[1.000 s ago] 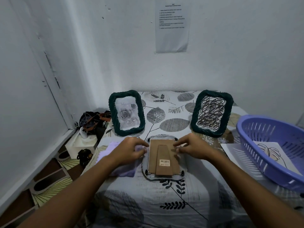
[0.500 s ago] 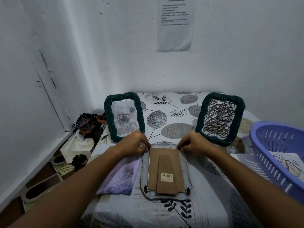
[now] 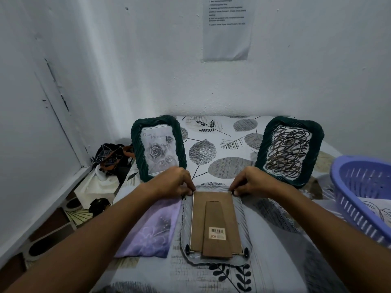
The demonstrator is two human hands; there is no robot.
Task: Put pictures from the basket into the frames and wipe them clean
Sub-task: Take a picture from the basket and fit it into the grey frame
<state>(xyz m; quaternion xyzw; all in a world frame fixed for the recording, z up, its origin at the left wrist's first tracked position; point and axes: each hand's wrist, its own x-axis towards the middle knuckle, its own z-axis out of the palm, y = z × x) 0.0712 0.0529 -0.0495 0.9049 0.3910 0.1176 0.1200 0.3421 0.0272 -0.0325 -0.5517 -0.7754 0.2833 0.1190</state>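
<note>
Two bare forearms and two bare hands, nothing worn.

No sleeves, cuffs or gloves anywhere along either arm from the lower edge of the view up to the wrists. No watch, bracelet or band at either wrist, no rings on the fingers that show. Left hand (image 3: 171,182) and right hand (image 3: 252,182) seen from the back, knuckles rounded, fingertips mostly hidden from view. Nails too small and shadowed to tell. Forearms long and slim, tapering toward the wrists.
</note>
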